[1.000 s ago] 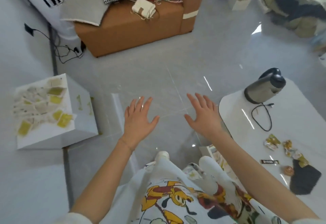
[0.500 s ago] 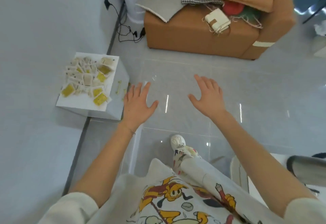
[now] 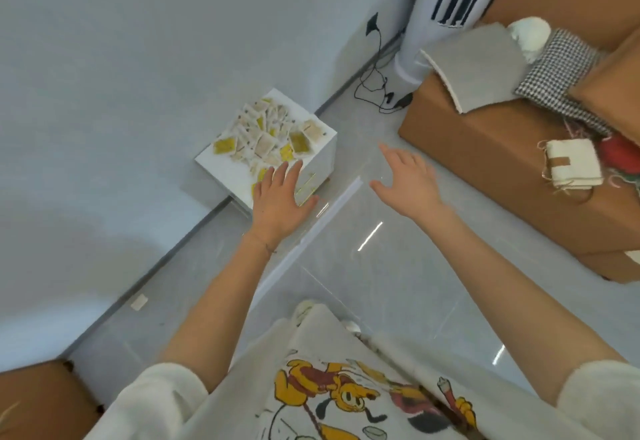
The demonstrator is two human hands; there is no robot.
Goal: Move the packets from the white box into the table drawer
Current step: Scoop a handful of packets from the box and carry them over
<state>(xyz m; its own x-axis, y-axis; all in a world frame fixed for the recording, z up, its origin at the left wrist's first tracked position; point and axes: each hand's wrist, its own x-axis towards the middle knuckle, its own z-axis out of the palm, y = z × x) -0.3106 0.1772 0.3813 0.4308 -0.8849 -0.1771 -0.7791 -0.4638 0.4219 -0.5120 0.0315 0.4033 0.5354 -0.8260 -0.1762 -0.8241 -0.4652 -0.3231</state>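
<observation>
A white box [image 3: 221, 166] stands on the floor against the grey wall, its top covered with several white and yellow packets [image 3: 266, 135]. My left hand [image 3: 280, 197] is open, palm down, in front of the box's near corner and hides a few packets there. My right hand [image 3: 408, 180] is open too, held over the bare floor to the right of the box. Both hands hold nothing. The table and its drawer are out of view.
A brown sofa [image 3: 512, 169] loaded with fabric samples and cushions fills the right side. A tall white striped appliance [image 3: 440, 17] stands in the corner with black cables [image 3: 377, 90] trailing on the floor. Glossy grey tiles lie between. A brown object [image 3: 38, 401] sits at bottom left.
The view has swung left, away from the white table, which has left the frame. The white box is now nearer and more central, and my left hand has reached its near corner.
</observation>
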